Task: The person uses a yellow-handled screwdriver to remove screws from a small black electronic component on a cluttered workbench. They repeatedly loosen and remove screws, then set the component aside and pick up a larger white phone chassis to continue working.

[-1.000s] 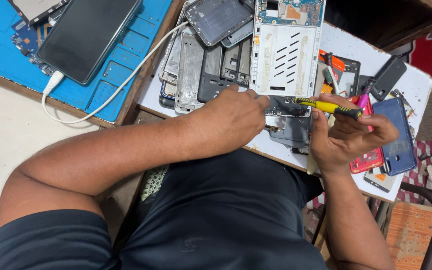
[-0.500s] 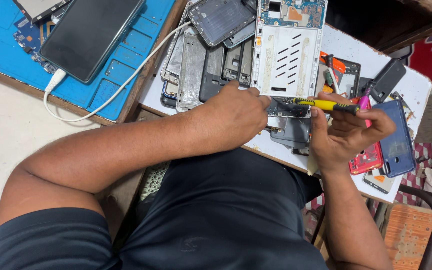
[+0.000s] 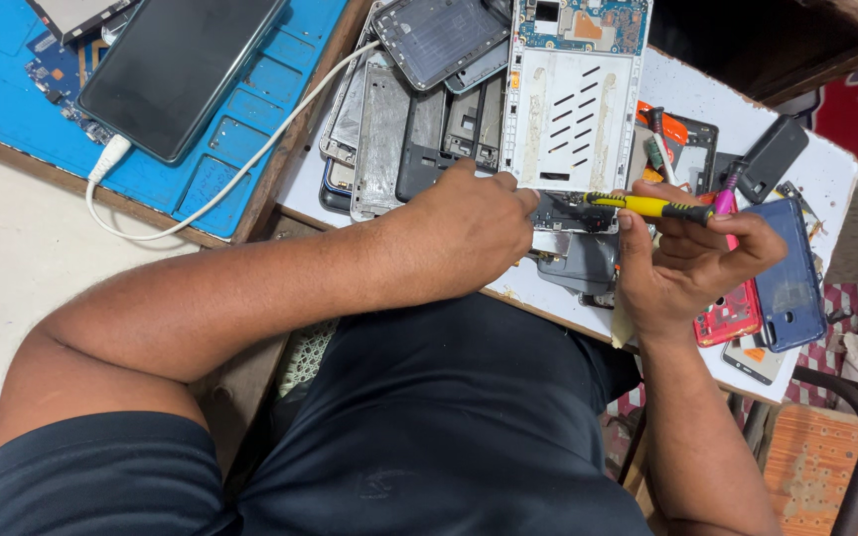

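Yellow-and-black plastic-handled screwdriver (image 3: pixel 647 206), pinched in the fingers of the right hand (image 3: pixel 687 263), has swung from a tilt to lie level, its tip now at the lower edge of the opened white phone chassis (image 3: pixel 573 109), suggesting a screw is being worked. Left hand (image 3: pixel 469 233) stays curled, pressing down dark grey phone parts (image 3: pixel 573 253) on the white worktable (image 3: pixel 826 179).

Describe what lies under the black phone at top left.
The black phone lies screen-up on a blue work mat with moulded compartments. A white cable plugs into its lower end. A circuit board pokes out beside it; the mat directly beneath is covered.
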